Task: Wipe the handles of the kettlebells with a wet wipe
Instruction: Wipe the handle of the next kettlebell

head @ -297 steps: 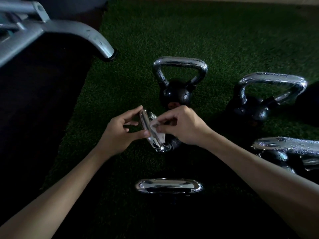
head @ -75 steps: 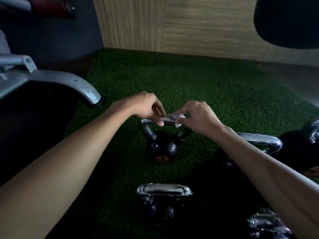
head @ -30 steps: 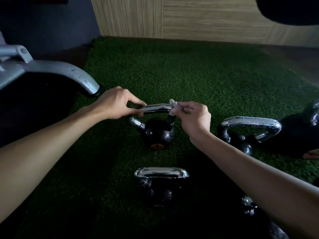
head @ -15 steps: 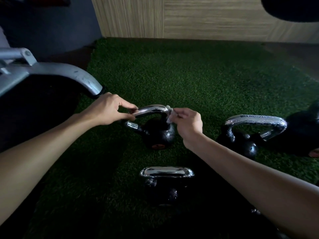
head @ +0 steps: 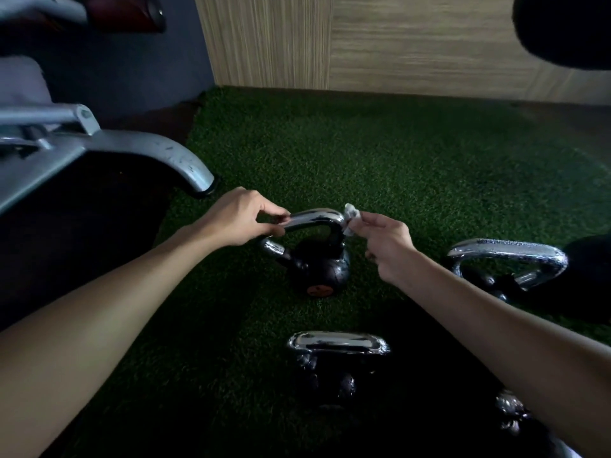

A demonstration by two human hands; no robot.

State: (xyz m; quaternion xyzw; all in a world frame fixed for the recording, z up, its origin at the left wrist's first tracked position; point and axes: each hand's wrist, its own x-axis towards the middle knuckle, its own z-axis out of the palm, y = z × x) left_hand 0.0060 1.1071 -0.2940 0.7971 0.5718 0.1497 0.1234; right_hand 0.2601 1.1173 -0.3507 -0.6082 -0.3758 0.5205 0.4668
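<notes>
Left hand pinches chrome handle of round black kettlebell; right hand pinches crumpled white wet wipe at its bend (light grip: bell cd tip).

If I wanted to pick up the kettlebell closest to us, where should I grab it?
Take the near kettlebell by its shiny handle, reaching down from straight above. It stands upright, so the flat top bar faces up with nothing over it, and the handle is a loop your fingers can probably curl round.
</notes>
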